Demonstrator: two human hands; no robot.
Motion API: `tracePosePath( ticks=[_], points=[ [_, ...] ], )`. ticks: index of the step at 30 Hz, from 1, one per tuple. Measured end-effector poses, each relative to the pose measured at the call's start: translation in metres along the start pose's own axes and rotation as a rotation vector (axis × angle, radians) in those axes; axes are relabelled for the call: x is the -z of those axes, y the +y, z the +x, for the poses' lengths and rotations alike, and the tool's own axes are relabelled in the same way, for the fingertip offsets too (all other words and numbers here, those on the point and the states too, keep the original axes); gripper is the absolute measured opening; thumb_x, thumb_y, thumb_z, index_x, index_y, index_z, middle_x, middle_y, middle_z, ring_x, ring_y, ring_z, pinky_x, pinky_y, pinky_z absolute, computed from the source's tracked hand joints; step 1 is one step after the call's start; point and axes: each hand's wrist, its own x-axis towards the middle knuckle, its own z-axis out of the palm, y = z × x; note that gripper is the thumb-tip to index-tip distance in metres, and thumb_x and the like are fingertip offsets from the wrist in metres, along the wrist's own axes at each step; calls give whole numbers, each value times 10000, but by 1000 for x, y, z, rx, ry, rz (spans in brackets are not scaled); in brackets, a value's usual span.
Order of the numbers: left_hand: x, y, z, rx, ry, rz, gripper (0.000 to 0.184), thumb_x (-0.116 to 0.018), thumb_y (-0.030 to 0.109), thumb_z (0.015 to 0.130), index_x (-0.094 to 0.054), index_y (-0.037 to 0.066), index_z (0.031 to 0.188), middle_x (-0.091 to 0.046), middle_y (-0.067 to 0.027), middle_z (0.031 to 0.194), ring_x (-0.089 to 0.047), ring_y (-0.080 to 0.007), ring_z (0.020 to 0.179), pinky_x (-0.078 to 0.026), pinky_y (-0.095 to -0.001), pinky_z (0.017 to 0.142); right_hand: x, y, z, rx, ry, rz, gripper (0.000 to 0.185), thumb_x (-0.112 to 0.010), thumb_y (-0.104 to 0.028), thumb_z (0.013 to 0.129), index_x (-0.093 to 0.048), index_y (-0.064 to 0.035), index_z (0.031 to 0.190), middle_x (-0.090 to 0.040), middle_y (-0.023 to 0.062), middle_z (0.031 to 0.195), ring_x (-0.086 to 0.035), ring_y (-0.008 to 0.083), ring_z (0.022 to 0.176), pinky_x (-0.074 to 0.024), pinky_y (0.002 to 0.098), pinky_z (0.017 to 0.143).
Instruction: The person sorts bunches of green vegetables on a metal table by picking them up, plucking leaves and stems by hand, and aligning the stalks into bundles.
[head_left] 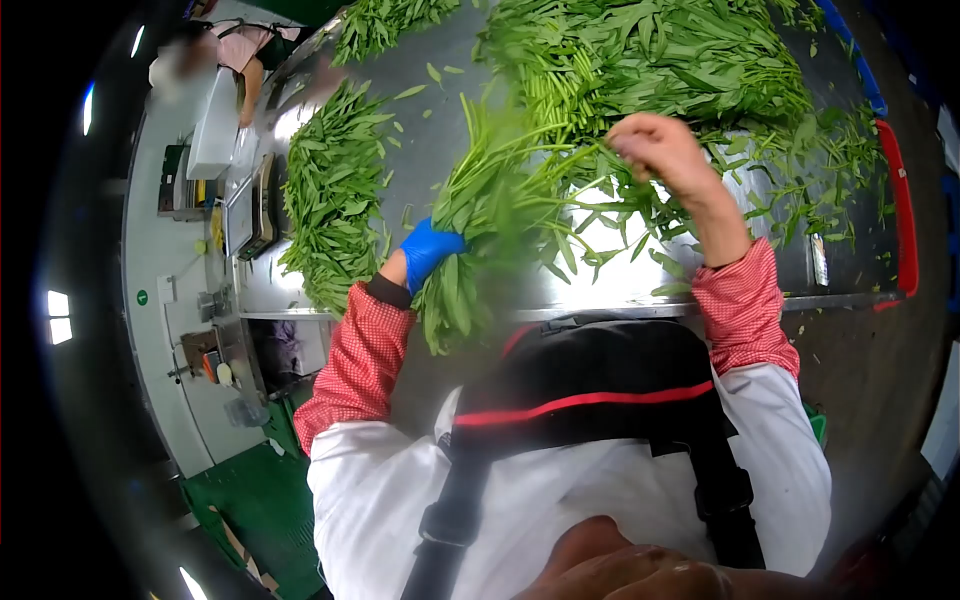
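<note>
At far left, a co-worker (pixel 240 45) is partly lost to blur, and nearer us a leafy pile (pixel 330 205) lies on the metal tabletop (pixel 430 130). The blue-gloved left grip (pixel 430 250) is closed around a bunch of greens (pixel 470 195), fingers partly hidden by leaves that hang past the near edge, the middle blurred. At right, we cannot tell whether the curled, bare right grip (pixel 663 160) pinches a stem before a larger heap (pixel 660 65), cut off at top.
</note>
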Motion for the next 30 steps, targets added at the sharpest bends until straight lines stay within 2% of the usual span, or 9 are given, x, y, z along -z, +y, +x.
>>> tracePosePath(
  ticks=[6, 7, 13, 15, 17, 21, 24, 29, 30],
  points=[
    [-15, 4, 14, -38, 58, 78, 395, -583, 45, 729, -583, 7, 1122, -604, -20, 932, -534, -126, 829, -452, -283, 748, -85, 2, 13, -6, 20, -984, 476, -591, -479, 801, -664, -19, 903, -641, 194, 783, -630, 342, 746, -481, 424, 679],
    [-20, 7, 14, -48, 66, 86, 384, -593, 49, 718, -591, 10, 1100, -603, -20, 906, -541, -130, 800, -455, -280, 730, -91, 16, 18, 35, 39, -1003, 408, -620, -413, 802, -656, -15, 886, -642, 186, 776, -636, 300, 732, -484, 386, 666],
    [-4, -4, 0, -28, -11, -104, 408, -583, 43, 741, -573, 5, 1146, -616, -23, 937, -555, -129, 829, -453, -270, 766, -8, 40, 35, -162, 339, 17, 171, -545, -217, 892, -625, -68, 918, -512, -31, 601, -478, 71, 554, -383, 217, 498],
    [6, -15, 0, -64, 1, -78, 368, -588, 46, 754, -588, 9, 1120, -625, -28, 938, -568, -126, 828, -460, -267, 766, 31, 55, 26, -37, 104, 387, 166, -545, -230, 898, -604, -90, 965, -459, -59, 606, -405, 66, 516, -353, 213, 470],
    [10, -27, 5, -89, 7, -216, 343, -592, 52, 758, -600, 11, 1098, -627, -28, 924, -569, -120, 824, -460, -265, 762, 2, 35, 6, -160, 257, 331, 182, -527, -272, 913, -535, -112, 825, -344, -91, 560, -286, 26, 428, -253, 180, 410],
    [8, -21, 6, -6, 56, -194, 368, -608, 68, 757, -588, 18, 1121, -641, -54, 983, -610, -150, 839, -482, -276, 786, -61, 32, 1, -256, -42, -50, 383, -585, -400, 856, -589, -35, 972, -464, -29, 633, -397, 64, 521, -341, 234, 464],
    [-4, -10, 5, -86, 43, -223, 309, -621, 68, 755, -614, 19, 1060, -646, -45, 946, -606, -145, 823, -479, -273, 766, -90, 88, 33, -94, 73, -306, 320, -622, -323, 844, -619, -23, 955, -555, 17, 708, -480, 106, 629, -405, 261, 573],
    [4, -12, -6, -33, -2, -279, 202, -596, 103, 782, -634, 17, 962, -646, -41, 842, -605, -144, 755, -490, -287, 719, -49, 30, 16, -208, 327, 114, 163, -607, -188, 858, -603, -50, 945, -625, 23, 791, -522, 91, 633, -417, 249, 535],
    [12, -16, -10, -3, -58, -327, 192, -587, 115, 789, -634, 18, 948, -644, -45, 822, -607, -149, 738, -495, -295, 706, -5, 78, 34, -176, 341, 216, 156, -611, -207, 862, -566, -85, 948, -620, 3, 791, -553, 77, 625, -426, 209, 508]
  ],
)
